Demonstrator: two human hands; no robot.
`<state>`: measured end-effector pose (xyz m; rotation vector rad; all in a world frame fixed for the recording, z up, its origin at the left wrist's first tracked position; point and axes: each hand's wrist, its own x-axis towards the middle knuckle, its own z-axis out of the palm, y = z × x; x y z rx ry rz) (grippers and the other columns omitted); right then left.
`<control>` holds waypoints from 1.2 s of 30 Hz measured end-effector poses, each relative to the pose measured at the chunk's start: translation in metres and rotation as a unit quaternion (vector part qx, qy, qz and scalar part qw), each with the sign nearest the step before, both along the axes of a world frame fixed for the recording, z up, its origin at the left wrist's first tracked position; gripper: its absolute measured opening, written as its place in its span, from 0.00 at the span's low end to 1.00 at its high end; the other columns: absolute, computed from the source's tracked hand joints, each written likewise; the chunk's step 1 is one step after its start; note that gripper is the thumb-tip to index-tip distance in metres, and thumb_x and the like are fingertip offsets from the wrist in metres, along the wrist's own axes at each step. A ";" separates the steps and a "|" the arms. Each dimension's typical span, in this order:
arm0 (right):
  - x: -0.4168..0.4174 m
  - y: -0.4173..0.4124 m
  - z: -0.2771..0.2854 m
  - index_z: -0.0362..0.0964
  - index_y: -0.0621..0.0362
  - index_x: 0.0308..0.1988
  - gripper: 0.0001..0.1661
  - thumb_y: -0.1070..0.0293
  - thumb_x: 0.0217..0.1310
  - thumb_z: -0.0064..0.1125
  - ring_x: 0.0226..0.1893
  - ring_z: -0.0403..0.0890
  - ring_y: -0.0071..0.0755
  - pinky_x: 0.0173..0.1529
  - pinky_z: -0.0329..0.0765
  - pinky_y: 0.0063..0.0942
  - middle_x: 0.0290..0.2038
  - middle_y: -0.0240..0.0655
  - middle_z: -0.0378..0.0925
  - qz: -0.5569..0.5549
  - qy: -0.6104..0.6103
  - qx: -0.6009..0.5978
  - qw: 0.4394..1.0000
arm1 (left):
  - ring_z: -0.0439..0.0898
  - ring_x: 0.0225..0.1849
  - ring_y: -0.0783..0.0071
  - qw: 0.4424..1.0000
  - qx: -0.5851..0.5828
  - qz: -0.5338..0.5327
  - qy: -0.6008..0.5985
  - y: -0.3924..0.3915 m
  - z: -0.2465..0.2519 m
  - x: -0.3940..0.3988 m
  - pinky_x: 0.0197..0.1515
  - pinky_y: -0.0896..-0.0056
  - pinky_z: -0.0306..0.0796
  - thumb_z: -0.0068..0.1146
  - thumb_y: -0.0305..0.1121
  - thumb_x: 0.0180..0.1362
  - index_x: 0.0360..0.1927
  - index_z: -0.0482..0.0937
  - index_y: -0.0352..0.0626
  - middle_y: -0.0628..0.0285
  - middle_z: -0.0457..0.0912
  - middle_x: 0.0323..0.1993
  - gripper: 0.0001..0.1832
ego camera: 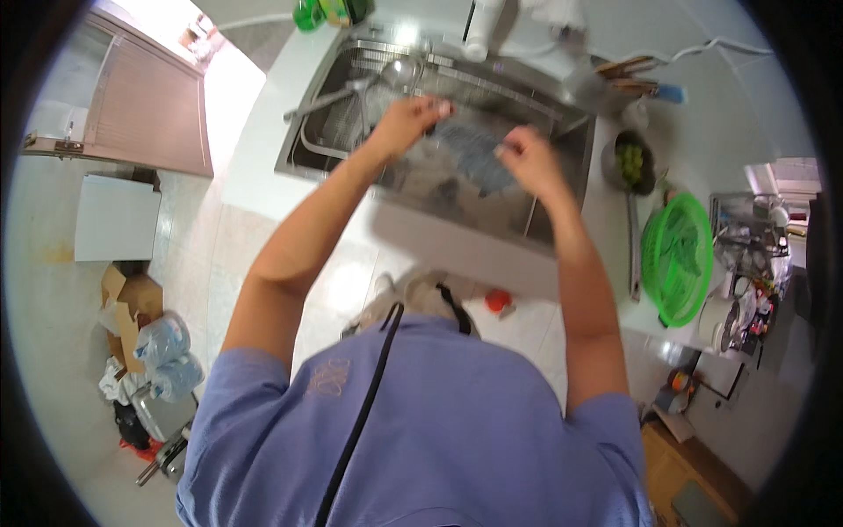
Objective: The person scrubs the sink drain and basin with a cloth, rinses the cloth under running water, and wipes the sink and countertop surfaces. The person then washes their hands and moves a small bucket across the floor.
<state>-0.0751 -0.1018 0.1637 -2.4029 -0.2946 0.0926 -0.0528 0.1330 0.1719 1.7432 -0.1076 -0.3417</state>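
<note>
Both hands are above a stainless steel sink (pixel 415 168). A dark grey, thin, net-like piece (pixel 477 158) stretches between them, blurred by motion; whether it is cloth or mesh I cannot tell. My left hand (pixel 411 122) has its fingertips pinched at its upper left end. My right hand (pixel 527 158) has bent fingers at its right edge, with the thumb and fingers close together. A wire basket (pixel 332 125) sits in the left part of the sink, with a metal ladle (pixel 398 71) and a grey-handled utensil (pixel 319 105) over it. The basin floor under the grey piece is wet-looking and partly hidden.
Right of the sink stand a long-handled pan (pixel 609 165) with green pieces and a green plastic colander (pixel 649 263). Wooden-handled utensils (pixel 629 85) lie at the back right. Green bottles (pixel 308 14) stand at the back left. A red object (pixel 498 301) is on the floor below the counter.
</note>
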 end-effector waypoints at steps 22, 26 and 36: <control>-0.267 -0.107 -0.019 0.49 0.51 0.58 0.44 0.55 0.42 0.60 0.60 0.44 0.55 0.60 0.50 0.40 0.58 0.56 0.43 -0.176 0.180 -0.118 0.961 | 0.64 0.51 0.58 0.845 0.151 -0.462 -0.221 -0.012 -0.034 -0.128 0.51 0.64 0.60 0.52 0.43 0.49 0.42 0.74 0.46 0.55 0.68 0.48 0.18; -0.226 -0.015 -0.094 0.44 0.55 0.59 0.46 0.45 0.46 0.52 0.60 0.39 0.59 0.58 0.43 0.56 0.60 0.54 0.37 -0.295 0.030 -0.144 0.944 | 0.63 0.53 0.57 0.878 0.154 -0.408 -0.196 -0.017 -0.049 -0.139 0.53 0.62 0.59 0.51 0.40 0.51 0.44 0.72 0.46 0.54 0.64 0.53 0.17; -0.183 -0.079 -0.121 0.43 0.54 0.60 0.46 0.39 0.48 0.43 0.61 0.36 0.58 0.55 0.40 0.63 0.61 0.49 0.36 -0.376 0.043 -0.297 0.877 | 0.62 0.54 0.57 0.905 0.184 -0.358 -0.136 -0.030 -0.059 -0.143 0.52 0.64 0.61 0.51 0.33 0.50 0.46 0.71 0.47 0.55 0.63 0.54 0.18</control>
